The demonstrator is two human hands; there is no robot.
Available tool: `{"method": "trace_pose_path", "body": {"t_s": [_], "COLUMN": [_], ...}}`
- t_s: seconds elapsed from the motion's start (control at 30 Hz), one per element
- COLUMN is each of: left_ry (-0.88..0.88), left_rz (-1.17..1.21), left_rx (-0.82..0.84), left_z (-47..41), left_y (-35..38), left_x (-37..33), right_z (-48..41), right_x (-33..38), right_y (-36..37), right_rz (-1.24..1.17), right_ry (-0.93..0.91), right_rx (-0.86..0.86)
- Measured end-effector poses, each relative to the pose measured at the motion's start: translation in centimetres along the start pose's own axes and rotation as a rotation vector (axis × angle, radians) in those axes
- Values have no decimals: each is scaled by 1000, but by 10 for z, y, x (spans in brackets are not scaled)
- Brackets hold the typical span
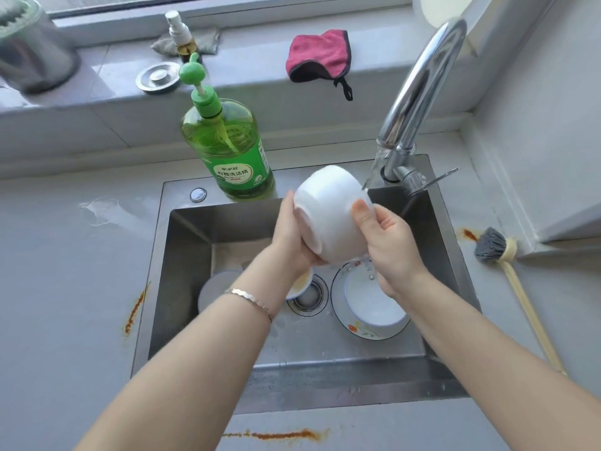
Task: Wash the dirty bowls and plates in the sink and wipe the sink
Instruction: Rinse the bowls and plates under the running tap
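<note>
The grey desk [65,288] spreads out on every side of the two grips, with an orange stain [136,307] well outboard of the left grip [292,236]. The steel sink [195,242] lies straight beneath both grips. The chrome tap [419,86] arches above and beyond the right grip [387,252], its water [370,177] falling onto the far edge of the white bowl [328,216]. The green soap bottle [231,148] stands on the sink's back ledge, just beyond the left grip. The white bowl is held between the grips, tipped on its side over the sink. The left grip is wrapped round its lower left side, and the right grip clasps the right side, thumb pressed on the wall. Below the right grip a flowered plate [364,332] lies on the sink floor with a pale bowl [374,304] in it. Below the left grip a small bowl [300,284] with yellowish residue sits beside the drain [309,297].
</note>
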State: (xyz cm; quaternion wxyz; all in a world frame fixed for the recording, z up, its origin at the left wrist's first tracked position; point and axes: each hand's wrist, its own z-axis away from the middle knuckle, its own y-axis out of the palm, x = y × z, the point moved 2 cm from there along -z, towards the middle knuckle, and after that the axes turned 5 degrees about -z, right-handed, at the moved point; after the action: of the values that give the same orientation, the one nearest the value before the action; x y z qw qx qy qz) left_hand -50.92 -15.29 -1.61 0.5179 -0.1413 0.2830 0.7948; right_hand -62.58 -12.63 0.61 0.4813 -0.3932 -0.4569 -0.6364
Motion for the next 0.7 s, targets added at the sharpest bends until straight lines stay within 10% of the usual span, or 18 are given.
{"method": "trace_pose_path", "body": {"t_s": [0.2, 0.53, 0.7], "left_ry": [-46, 128, 137], "left_rz": [326, -284, -142], "left_rx": [72, -71, 14], "left_z": [7, 33, 37], "left_y": [21, -22, -39], "left_x": [28, 17, 39], "right_z": [-7, 18, 26], "right_x": [-7, -39, -39], "right_y": [23, -11, -45], "right_rz": [-151, 837, 435], "right_ry": [-72, -790, -105], "right_rx": [-136, 329, -5]}}
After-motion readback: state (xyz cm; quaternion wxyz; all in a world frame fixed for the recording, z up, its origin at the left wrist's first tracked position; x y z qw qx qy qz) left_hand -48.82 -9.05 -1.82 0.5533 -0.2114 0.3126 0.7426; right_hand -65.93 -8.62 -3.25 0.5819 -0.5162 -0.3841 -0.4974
